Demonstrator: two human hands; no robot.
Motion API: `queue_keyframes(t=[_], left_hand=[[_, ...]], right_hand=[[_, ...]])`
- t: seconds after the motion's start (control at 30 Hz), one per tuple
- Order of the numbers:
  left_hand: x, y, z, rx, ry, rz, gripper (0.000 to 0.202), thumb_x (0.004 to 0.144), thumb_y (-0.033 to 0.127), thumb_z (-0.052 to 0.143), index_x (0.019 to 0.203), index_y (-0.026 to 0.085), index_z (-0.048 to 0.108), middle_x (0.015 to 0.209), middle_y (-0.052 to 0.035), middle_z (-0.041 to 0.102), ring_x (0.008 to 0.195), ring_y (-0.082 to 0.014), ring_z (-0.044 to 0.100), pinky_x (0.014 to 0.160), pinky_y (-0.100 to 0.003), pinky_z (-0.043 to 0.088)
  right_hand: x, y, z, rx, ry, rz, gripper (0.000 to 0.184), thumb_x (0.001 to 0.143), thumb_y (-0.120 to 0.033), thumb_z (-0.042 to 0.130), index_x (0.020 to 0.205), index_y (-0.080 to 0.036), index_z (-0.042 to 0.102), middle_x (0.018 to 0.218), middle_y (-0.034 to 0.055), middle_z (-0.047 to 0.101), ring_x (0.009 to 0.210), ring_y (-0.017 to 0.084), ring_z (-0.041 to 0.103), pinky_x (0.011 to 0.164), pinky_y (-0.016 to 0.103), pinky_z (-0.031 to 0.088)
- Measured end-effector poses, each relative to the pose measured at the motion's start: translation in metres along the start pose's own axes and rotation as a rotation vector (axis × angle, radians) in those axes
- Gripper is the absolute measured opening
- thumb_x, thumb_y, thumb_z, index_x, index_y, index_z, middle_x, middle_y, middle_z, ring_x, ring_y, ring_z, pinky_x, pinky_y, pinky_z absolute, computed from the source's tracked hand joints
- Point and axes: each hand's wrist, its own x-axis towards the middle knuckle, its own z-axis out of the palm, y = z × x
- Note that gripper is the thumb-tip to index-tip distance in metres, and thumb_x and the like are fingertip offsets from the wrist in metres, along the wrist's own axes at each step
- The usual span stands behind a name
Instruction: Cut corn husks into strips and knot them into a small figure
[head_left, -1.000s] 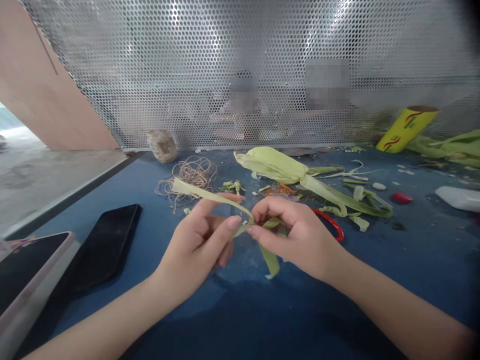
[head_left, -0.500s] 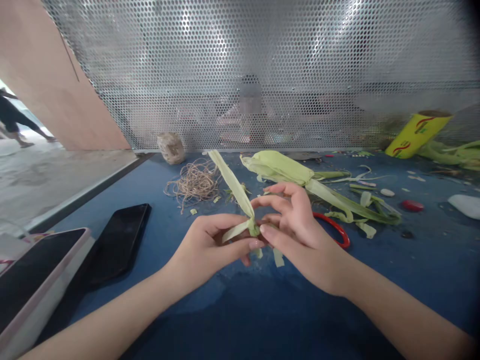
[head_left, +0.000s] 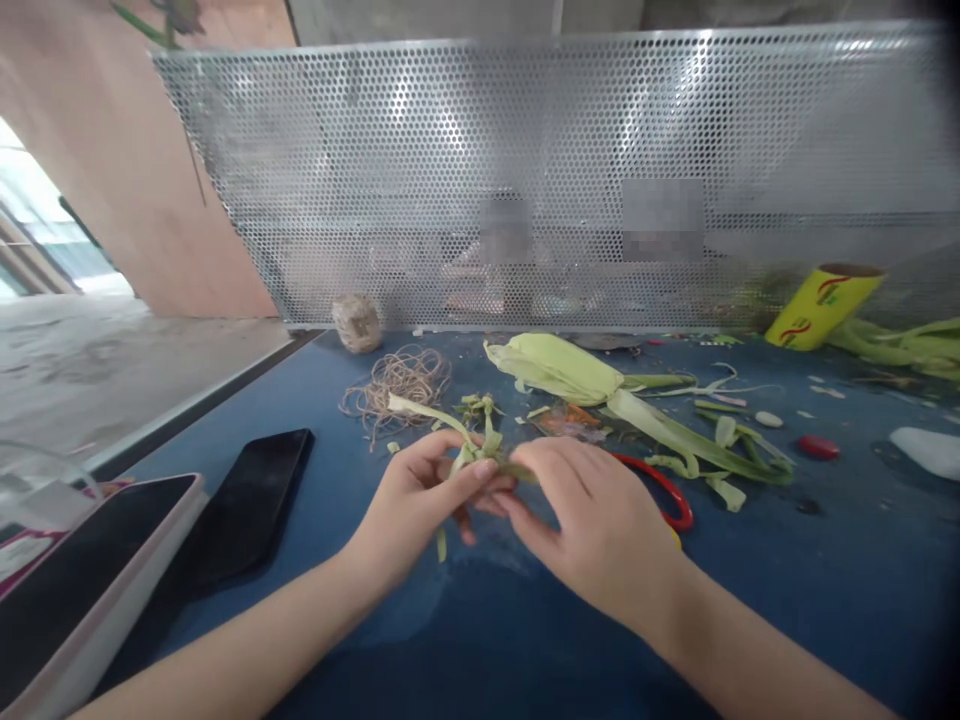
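Note:
Between my two hands is a knotted strip of pale green corn husk (head_left: 466,455), its loose ends sticking up and one hanging below. My left hand (head_left: 427,490) pinches the husk near the knot with thumb and fingers. My right hand (head_left: 592,510) is closed at the knot's right side, its fingertips gripping the husk there; the exact grip is partly hidden. Beyond the hands lies a larger bundle of corn husk (head_left: 559,368) with long leaf strips trailing right. A red-handled tool (head_left: 679,505), partly covered by my right hand, lies beside it.
A tangle of twine (head_left: 401,385) lies behind my left hand, near a wrapped lump (head_left: 357,323). Two phones (head_left: 259,505) are at left. A yellow tube (head_left: 825,305), a red object (head_left: 818,447) and a white stone (head_left: 926,452) are at right. A perforated metal screen (head_left: 420,180) stands behind.
My right hand has turned over and its fingers have closed in on the knot. The upright husk strip now leans lower to the left. The view has tilted up slightly.

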Motion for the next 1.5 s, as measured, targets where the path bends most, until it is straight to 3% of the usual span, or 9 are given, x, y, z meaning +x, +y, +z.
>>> queue_keyframes(t=[0.1, 0.23, 0.43, 0.53, 0.67, 0.83, 0.97, 1.27, 1.5], left_hand=[[0.0, 0.0, -0.001, 0.032, 0.022, -0.015, 0.024, 0.068, 0.026, 0.071, 0.083, 0.015, 0.056, 0.063, -0.0006, 0.071, 0.059, -0.018, 0.069, 0.04, -0.019, 0.051], [-0.001, 0.005, -0.002, 0.114, 0.031, -0.024, 0.029, 0.064, 0.027, 0.074, 0.084, 0.015, 0.058, 0.051, 0.002, 0.067, 0.049, -0.0186, 0.067, 0.035, -0.018, 0.048], [-0.006, 0.005, -0.007, 0.19, 0.007, 0.05, 0.017, 0.07, 0.028, 0.069, 0.075, 0.013, 0.062, 0.055, -0.0006, 0.068, 0.033, -0.0107, 0.058, 0.029, -0.015, 0.038], [-0.008, 0.004, -0.007, 0.188, 0.058, 0.123, 0.014, 0.068, 0.026, 0.07, 0.066, 0.014, 0.064, 0.063, -0.0033, 0.069, 0.042, -0.0138, 0.063, 0.031, -0.017, 0.041], [-0.007, 0.004, -0.005, 0.133, 0.059, 0.148, 0.017, 0.06, 0.019, 0.075, 0.073, 0.017, 0.065, 0.053, 0.0025, 0.064, 0.046, -0.0135, 0.062, 0.049, -0.023, 0.053], [-0.006, 0.004, -0.004, 0.153, 0.047, 0.075, 0.022, 0.054, 0.02, 0.079, 0.065, 0.015, 0.061, 0.052, 0.004, 0.06, 0.036, -0.0073, 0.052, 0.038, -0.018, 0.045], [-0.008, 0.003, -0.004, 0.099, 0.057, 0.151, 0.019, 0.057, 0.023, 0.077, 0.064, 0.015, 0.06, 0.053, 0.0033, 0.059, 0.038, -0.009, 0.054, 0.041, -0.021, 0.047], [-0.005, 0.018, -0.013, 0.164, 0.174, 0.175, 0.017, 0.058, 0.022, 0.076, 0.058, 0.016, 0.06, 0.047, 0.0041, 0.058, 0.036, -0.0062, 0.047, 0.037, -0.018, 0.039], [-0.001, 0.016, -0.013, -0.001, -0.084, -0.012, 0.026, 0.073, 0.037, 0.064, 0.082, 0.013, 0.062, 0.038, 0.0059, 0.048, 0.035, -0.0048, 0.039, 0.034, -0.014, 0.023]], right_hand=[[0.002, -0.001, 0.005, 0.091, -0.1, 0.129, 0.02, 0.088, -0.029, 0.045, 0.099, -0.014, 0.052, 0.088, 0.0099, 0.06, 0.079, 0.021, 0.058, 0.064, 0.031, 0.045], [0.006, -0.002, 0.003, 0.237, -0.271, 0.203, 0.016, 0.087, -0.029, 0.047, 0.078, -0.018, 0.055, 0.077, 0.0041, 0.056, 0.07, 0.017, 0.055, 0.061, 0.027, 0.043], [0.008, -0.001, 0.0, 0.562, -0.455, 0.185, 0.02, 0.086, -0.021, 0.048, 0.066, -0.019, 0.05, 0.065, -0.0024, 0.053, 0.062, 0.011, 0.049, 0.059, 0.021, 0.039], [0.007, 0.001, 0.002, 0.607, -0.458, 0.212, 0.02, 0.083, -0.017, 0.048, 0.063, -0.019, 0.048, 0.061, -0.0033, 0.049, 0.058, 0.01, 0.046, 0.056, 0.02, 0.036], [0.006, -0.001, 0.0, 0.606, -0.421, 0.211, 0.026, 0.079, -0.014, 0.049, 0.056, -0.019, 0.037, 0.054, -0.0054, 0.039, 0.052, 0.008, 0.038, 0.051, 0.019, 0.031], [0.006, -0.007, -0.005, 0.579, -0.4, 0.183, 0.03, 0.075, -0.011, 0.048, 0.054, -0.019, 0.028, 0.052, -0.0063, 0.033, 0.049, 0.008, 0.033, 0.05, 0.02, 0.028], [0.007, -0.007, -0.003, 0.588, -0.423, 0.195, 0.031, 0.074, -0.01, 0.046, 0.054, -0.02, 0.025, 0.051, -0.0067, 0.029, 0.048, 0.008, 0.03, 0.048, 0.021, 0.027], [0.009, 0.005, -0.005, 0.645, -0.451, 0.262, 0.031, 0.081, -0.018, 0.045, 0.053, -0.019, 0.03, 0.053, -0.0054, 0.032, 0.051, 0.009, 0.033, 0.049, 0.022, 0.028], [0.011, 0.013, -0.007, 0.849, -0.549, 0.393, 0.021, 0.089, -0.023, 0.037, 0.07, -0.019, 0.043, 0.065, -0.0037, 0.042, 0.062, 0.01, 0.042, 0.059, 0.022, 0.036]])
